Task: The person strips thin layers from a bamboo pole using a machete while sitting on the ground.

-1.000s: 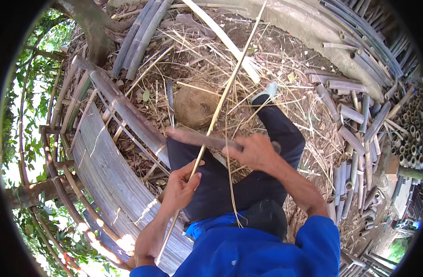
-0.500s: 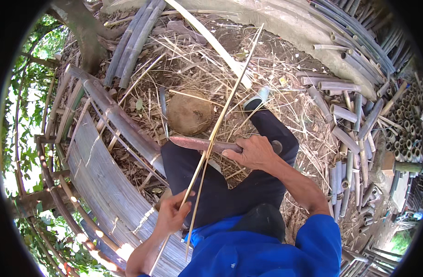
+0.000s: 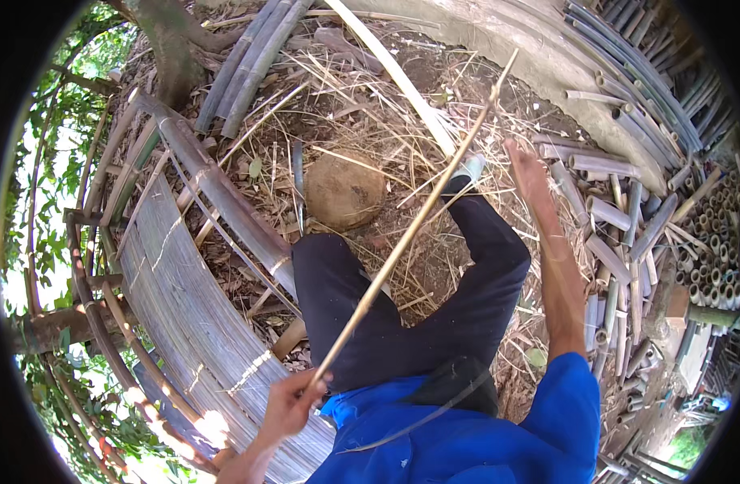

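I sit on the ground in dark trousers (image 3: 434, 323) and a blue shirt. My left hand (image 3: 293, 401) grips the lower end of a long thin bamboo strip (image 3: 410, 230), which slants up and to the right across my lap. My right hand (image 3: 525, 165) is stretched out to the right of my foot, above the straw and next to short cut bamboo pieces (image 3: 604, 214). Whether it holds anything is unclear. A round brown wooden block (image 3: 346, 192) stands just beyond my knees.
A curved bundle of split bamboo slats (image 3: 176, 298) lies along my left. Whole bamboo poles (image 3: 249, 56) lie at the top left, and stacked bamboo tubes (image 3: 709, 234) fill the right. Straw and shavings cover the ground. A dark blade (image 3: 297, 185) lies left of the block.
My right hand left my lap, where it gripped a blade against the strip, and reached out to the right. My left hand pulled the strip's end down toward my body.
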Available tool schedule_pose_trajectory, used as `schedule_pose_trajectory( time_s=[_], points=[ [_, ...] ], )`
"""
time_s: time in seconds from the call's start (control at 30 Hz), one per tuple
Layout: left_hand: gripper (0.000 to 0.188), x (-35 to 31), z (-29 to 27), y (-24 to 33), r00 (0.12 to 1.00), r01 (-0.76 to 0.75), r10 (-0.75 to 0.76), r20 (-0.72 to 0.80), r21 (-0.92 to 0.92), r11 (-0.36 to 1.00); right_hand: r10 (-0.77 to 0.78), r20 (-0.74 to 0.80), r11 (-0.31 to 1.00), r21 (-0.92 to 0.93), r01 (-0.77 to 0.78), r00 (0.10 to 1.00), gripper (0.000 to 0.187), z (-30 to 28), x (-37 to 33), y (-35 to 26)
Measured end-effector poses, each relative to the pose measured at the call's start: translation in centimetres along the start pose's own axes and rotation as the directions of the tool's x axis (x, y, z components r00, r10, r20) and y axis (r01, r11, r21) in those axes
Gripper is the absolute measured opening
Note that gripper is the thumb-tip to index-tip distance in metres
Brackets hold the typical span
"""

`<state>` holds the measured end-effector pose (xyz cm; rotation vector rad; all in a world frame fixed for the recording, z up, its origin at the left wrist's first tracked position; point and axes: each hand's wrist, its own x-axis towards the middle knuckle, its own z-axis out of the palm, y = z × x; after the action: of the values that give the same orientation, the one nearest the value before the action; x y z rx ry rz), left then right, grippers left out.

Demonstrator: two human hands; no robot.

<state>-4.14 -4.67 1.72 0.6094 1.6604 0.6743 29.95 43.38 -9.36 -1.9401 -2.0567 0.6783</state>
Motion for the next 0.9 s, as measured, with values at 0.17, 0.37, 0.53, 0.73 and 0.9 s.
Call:
schedule_pose_trajectory(
  time_s=[0.17, 0.37, 0.53, 0.73, 0.9],
  points=[
    [0.045, 7.3, 2.6, 5.6, 0.947, -0.302, 0.317, -0.054, 0.190, 0.934, -0.148, 0.209, 0.985, 0.116, 0.125, 0.967, 0.070, 5.2, -10.1, -6.8],
    [0.046, 11.1, 4.0, 8.5, 0.982, -0.191, 0.190, -0.013, -0.087, 0.978, -0.541, 0.263, 0.841, 0.163, 0.516, 0.799, 0.061, 6.0, -20.2, -12.7],
    [0.041, 9.6, 4.4, 7.7, 0.974, -0.219, 0.226, 0.026, -0.154, 0.964, -0.260, 0.187, 0.942, 0.266, 0.206, 0.947, 0.069, 5.0, -13.9, -10.2],
    [0.038, 8.4, 3.7, 5.9, 0.975, -0.218, 0.219, -0.031, 0.014, 0.976, -0.542, 0.271, 0.840, 0.153, 0.521, 0.795, 0.071, 4.8, -17.7, -11.3],
    [0.045, 7.4, 3.5, 5.8, 0.989, -0.147, 0.143, -0.043, -0.105, 0.984, -0.422, 0.321, 0.905, 0.097, 0.414, 0.848, 0.068, 4.9, -17.6, -10.9]
  ],
)
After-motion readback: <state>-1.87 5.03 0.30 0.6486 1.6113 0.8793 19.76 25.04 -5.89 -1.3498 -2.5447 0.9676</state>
